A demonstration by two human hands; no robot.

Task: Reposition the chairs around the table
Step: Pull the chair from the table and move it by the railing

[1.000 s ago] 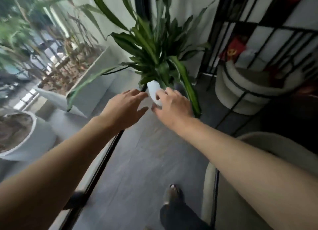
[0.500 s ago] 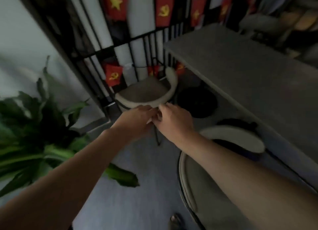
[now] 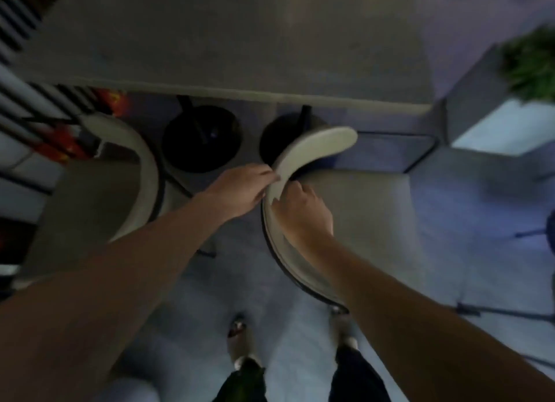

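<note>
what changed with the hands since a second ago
Both hands left the white plant pot and came to the near chair's curved backrest: the left hand and right hand now grip it. The table and the other chair look unmoved.

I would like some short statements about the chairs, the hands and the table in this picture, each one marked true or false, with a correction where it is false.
1. Both hands are on the curved backrest of the same chair. True: the left hand and the right hand grip the backrest of the right chair.
2. The second chair stands right of the held one. False: it stands left of it.
3. Two dark round bases sit under the table edge. True.
4. The left hand holds a plant pot. False: it is on the backrest; greenery shows only at the far right.
</note>
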